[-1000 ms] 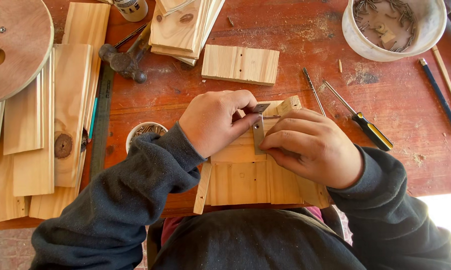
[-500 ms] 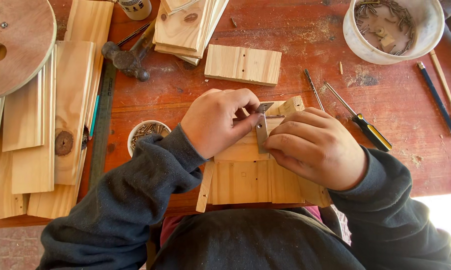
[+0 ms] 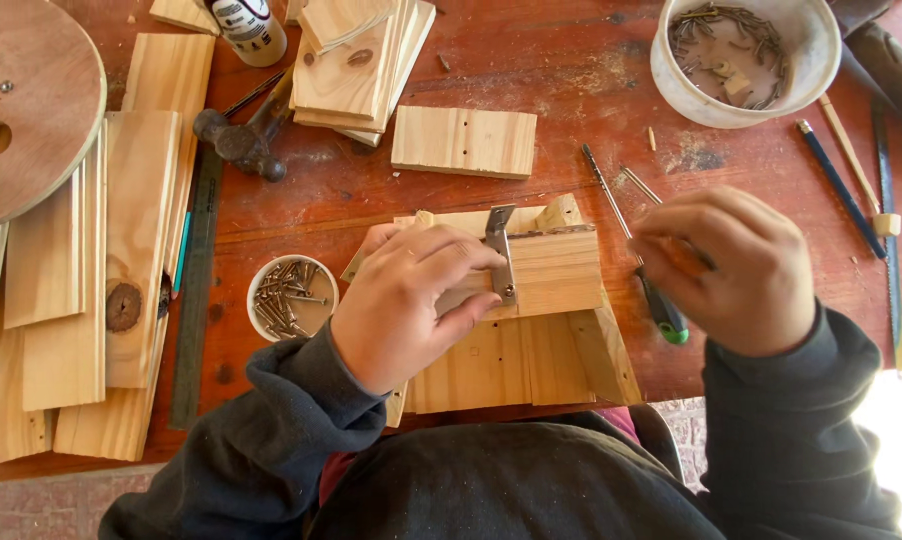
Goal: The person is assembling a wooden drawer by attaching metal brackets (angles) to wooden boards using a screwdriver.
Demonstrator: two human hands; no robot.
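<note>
Hinge (image 3: 500, 255), a grey metal strip, stands upright on the wooden box (image 3: 531, 310), directly under the fingertips of the left hand (image 3: 406, 300). That hand lies flat on the box, fingers pressing the strip against the wood rather than gripping it. Right hand (image 3: 736, 270), well to the right of the hinge, is closed around a screwdriver (image 3: 661, 310), whose green handle tip shows below the fingers and whose shaft emerges beyond them. A cup of screws (image 3: 289, 295) sits just left of the left hand, on the red table (image 3: 591, 90).
</note>
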